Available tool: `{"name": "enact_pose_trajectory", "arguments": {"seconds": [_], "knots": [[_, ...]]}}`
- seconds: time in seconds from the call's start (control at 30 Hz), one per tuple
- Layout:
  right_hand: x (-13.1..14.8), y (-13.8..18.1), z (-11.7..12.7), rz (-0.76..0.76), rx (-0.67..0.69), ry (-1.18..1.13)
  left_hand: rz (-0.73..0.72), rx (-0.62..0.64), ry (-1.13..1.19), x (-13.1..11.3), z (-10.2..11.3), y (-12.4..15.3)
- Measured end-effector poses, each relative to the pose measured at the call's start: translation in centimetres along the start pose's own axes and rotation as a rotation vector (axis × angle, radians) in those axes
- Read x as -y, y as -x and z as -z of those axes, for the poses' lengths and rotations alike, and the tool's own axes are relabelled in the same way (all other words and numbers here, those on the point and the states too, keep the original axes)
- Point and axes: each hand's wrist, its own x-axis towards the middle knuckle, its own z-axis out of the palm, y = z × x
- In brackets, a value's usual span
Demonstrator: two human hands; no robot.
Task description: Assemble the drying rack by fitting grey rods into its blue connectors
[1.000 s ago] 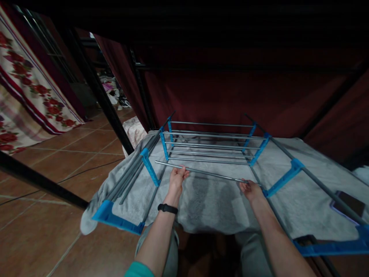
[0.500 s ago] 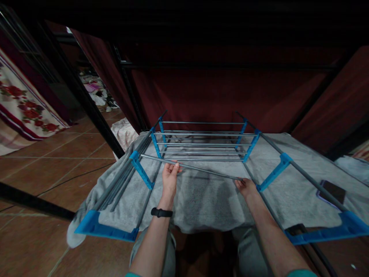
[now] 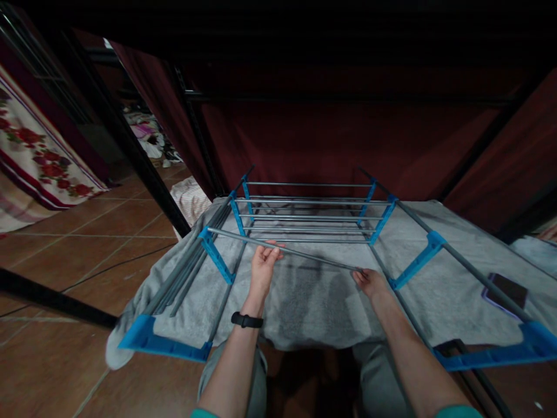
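A thin grey metal tube (image 3: 313, 257) slants across the middle, its left end at the blue plastic bracket (image 3: 216, 255) on the rack's left side. My left hand (image 3: 264, 264) pinches it left of its middle. Around its right end, the fingers of my right hand (image 3: 369, 281) are closed, and that end sits short of the right blue bracket (image 3: 418, 259). The partly assembled rack lies on its back, with several crosswise tubes (image 3: 313, 218) fitted between the far brackets. Whether the left tube end is inside the bracket or only touching it, I cannot tell.
Loose grey tubes (image 3: 187, 278) lie along the left side on a grey blanket (image 3: 304, 313). A phone (image 3: 505, 293) rests at the right. Black bed-frame posts (image 3: 143, 174) and a maroon curtain (image 3: 322, 145) surround the spot. Tiled floor (image 3: 78, 273) shows at the left.
The tube's left end has shifted left, up to the left bracket. My left hand has moved slightly right along with its grip; my right hand still holds the other end.
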Motion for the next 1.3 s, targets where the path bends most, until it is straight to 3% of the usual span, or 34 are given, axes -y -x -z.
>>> {"name": "enact_pose_trajectory", "arguments": {"seconds": [0.73,1.1,1.3], "knots": [[-0.1,0.2,-0.1,-0.041,0.065,0.093,-0.035,-0.097,-0.042,0.3,0.1,-0.3],[-0.3,1.0,-0.5,-0.042,0.168,0.207,0.025,-0.005,-0.001,0.1,-0.2,0.0],[-0.4,1.5,-0.8,0.012,0.167,0.312,0.014,-0.024,-0.002,0.1,-0.2,0.0]]}}
